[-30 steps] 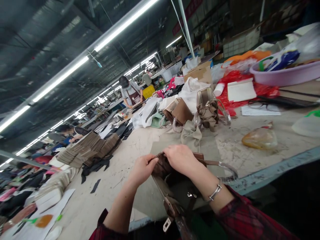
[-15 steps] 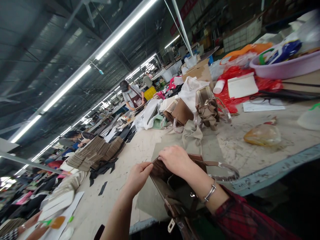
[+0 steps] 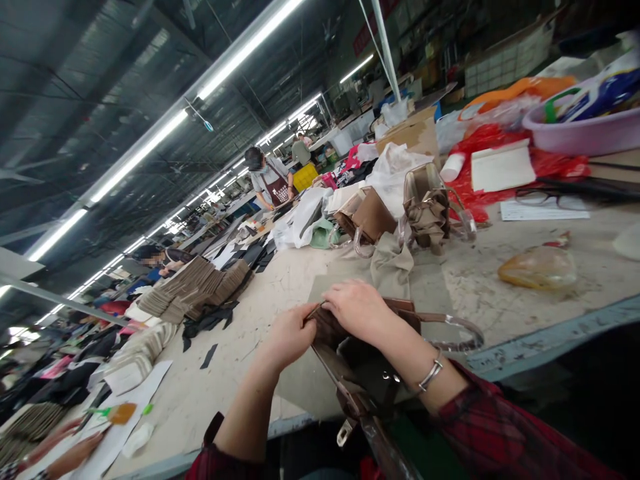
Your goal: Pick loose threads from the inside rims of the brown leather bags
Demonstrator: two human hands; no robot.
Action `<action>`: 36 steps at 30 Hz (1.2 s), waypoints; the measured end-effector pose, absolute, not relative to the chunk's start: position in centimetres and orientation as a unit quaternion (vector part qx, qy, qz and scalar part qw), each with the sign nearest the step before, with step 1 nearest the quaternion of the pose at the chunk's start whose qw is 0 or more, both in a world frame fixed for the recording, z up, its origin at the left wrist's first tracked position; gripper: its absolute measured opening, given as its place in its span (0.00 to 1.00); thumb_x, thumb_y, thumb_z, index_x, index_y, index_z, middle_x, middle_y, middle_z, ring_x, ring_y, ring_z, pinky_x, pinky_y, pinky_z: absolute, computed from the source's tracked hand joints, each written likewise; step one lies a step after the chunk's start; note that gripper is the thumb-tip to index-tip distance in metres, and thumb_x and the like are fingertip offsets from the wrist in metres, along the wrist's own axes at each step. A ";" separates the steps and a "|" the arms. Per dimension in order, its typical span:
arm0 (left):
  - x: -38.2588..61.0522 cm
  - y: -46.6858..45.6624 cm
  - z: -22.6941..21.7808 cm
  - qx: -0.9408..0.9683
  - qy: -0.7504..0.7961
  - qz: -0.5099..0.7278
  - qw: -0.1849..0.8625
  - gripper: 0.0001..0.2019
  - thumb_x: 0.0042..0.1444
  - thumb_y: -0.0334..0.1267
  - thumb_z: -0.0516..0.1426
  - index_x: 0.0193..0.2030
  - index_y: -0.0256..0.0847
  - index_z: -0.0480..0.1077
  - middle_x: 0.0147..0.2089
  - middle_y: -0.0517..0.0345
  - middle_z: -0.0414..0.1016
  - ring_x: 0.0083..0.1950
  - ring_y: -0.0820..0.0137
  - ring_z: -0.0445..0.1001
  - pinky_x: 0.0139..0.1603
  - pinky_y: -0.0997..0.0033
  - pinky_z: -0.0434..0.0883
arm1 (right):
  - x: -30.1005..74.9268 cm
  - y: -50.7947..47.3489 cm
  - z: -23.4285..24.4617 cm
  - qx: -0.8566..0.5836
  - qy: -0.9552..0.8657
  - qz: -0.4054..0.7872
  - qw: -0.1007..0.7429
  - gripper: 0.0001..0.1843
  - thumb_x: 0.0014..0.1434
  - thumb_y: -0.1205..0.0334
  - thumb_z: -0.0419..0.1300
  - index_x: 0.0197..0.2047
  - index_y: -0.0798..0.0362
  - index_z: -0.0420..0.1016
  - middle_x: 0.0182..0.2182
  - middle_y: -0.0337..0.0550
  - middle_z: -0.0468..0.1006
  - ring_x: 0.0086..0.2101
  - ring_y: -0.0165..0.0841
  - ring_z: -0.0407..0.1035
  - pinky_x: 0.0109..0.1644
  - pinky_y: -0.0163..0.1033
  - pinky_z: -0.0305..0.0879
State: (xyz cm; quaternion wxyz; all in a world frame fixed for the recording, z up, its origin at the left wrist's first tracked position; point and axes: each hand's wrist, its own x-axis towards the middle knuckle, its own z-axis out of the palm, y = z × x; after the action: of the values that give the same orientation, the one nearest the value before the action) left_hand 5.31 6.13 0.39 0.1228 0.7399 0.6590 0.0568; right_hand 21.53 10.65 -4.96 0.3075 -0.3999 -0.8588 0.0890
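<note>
A brown handbag (image 3: pixel 336 368) lies tilted at the table's front edge, its dark inside facing me. My left hand (image 3: pixel 291 335) pinches the far left corner of its rim between thumb and fingers. Close beside it, my right hand (image 3: pixel 361 312) is closed on the same rim, with the forearm crossing over the bag's opening. A looped handle (image 3: pixel 457 325) in clear wrap sticks out to the right. From the near side hangs a small metal clasp piece (image 3: pixel 345 432). Under the bag is a grey-green sheet (image 3: pixel 297 393); the fingertips' exact hold is partly hidden.
Two more brown bags (image 3: pixel 370 220) stand beyond my hands. A bottle of yellowish glue (image 3: pixel 537 268) lies at right, near a purple basin (image 3: pixel 590 133). Stacked brown pieces (image 3: pixel 195 293) are at left. Another person's hands (image 3: pixel 65 447) work at lower left, by a glue bottle (image 3: pixel 121 413).
My left hand has come up and right along the rim, closer to the right hand, and its fingers are more curled. The view has shifted slightly. Both hands keep hold of the bag.
</note>
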 end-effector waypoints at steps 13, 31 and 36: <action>6.7 7.4 -1.1 0.754 0.647 0.075 0.083 0.14 0.62 0.43 0.51 0.48 0.43 0.74 0.42 0.56 0.80 0.42 0.65 0.75 0.40 0.71 0.65 | 23.9 10.6 -4.8 -0.401 -0.856 0.113 0.306 0.14 0.65 0.62 0.55 0.52 0.51 0.74 0.44 0.46 0.78 0.45 0.36 0.70 0.48 0.37 0.62; 8.2 9.6 -0.7 0.767 0.641 -0.023 0.012 0.12 0.63 0.43 0.50 0.37 0.43 0.74 0.36 0.57 0.78 0.38 0.67 0.74 0.34 0.73 0.60 | 28.4 11.6 -4.3 -0.487 -0.842 0.142 0.182 0.12 0.61 0.59 0.57 0.39 0.51 0.82 0.34 0.50 0.81 0.37 0.40 0.75 0.40 0.38 0.66; 8.8 10.3 -1.4 0.754 0.655 -0.035 -0.029 0.14 0.63 0.41 0.50 0.32 0.41 0.74 0.30 0.53 0.77 0.34 0.65 0.73 0.33 0.71 0.58 | 28.2 11.4 -4.1 -0.489 -0.843 0.134 0.180 0.13 0.61 0.57 0.57 0.39 0.51 0.82 0.34 0.51 0.81 0.37 0.41 0.75 0.38 0.38 0.66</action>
State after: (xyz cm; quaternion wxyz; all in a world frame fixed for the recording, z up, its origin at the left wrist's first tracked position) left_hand 8.80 10.27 -1.37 -0.0289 0.7540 0.6553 -0.0348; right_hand 28.17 11.43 -4.13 0.1801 -0.4886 -0.8431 0.1344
